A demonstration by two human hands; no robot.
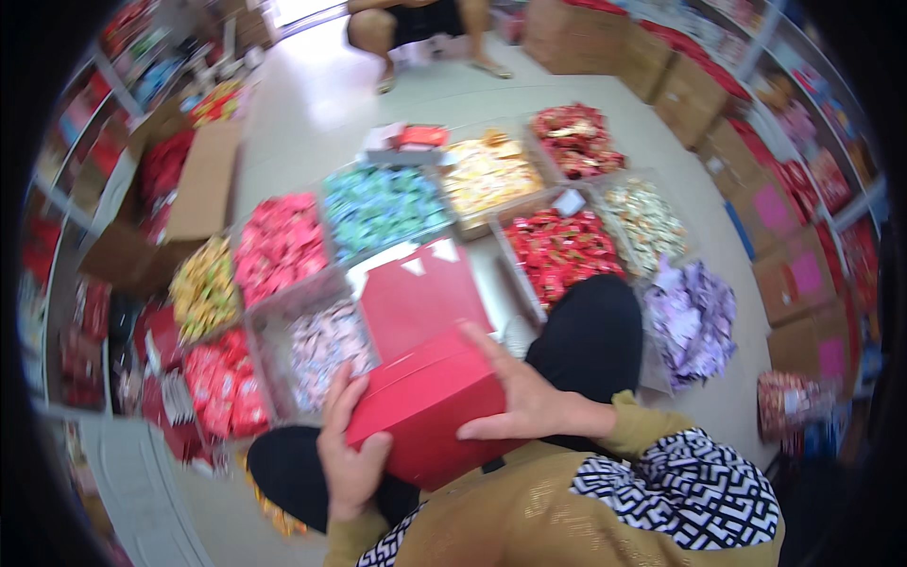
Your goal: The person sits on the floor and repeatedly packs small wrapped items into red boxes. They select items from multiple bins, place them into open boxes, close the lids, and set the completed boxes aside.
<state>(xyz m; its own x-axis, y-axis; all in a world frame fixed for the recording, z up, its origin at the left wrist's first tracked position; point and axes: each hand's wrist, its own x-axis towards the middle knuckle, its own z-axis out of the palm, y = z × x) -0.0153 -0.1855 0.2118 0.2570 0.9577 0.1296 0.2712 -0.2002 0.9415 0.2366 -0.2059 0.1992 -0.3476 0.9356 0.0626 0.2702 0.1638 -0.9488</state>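
Note:
A red cardboard box [425, 404] rests at my lap, held between both hands. My left hand [347, 432] grips its left end, thumb on the near face and fingers around the far edge. On its right end lies my right hand [524, 397], with the thumb across the near side and the fingers along the top. The box's contents are hidden. Just beyond it lies a flat red cardboard piece [418, 298] with pale cut-outs at its far edge. To the left of that piece, a clear bin [273, 354] holds small pale pink and lilac wrapped packets [329, 347].
Around me stand bins of pink packets [283, 241], teal packets [382, 205], yellow packets [489, 173], red packets [560, 244] and purple packets [691, 319]. An open carton [202, 184] is at left, with closed cartons [687, 92] along the right shelves. Another person [425, 21] sits ahead.

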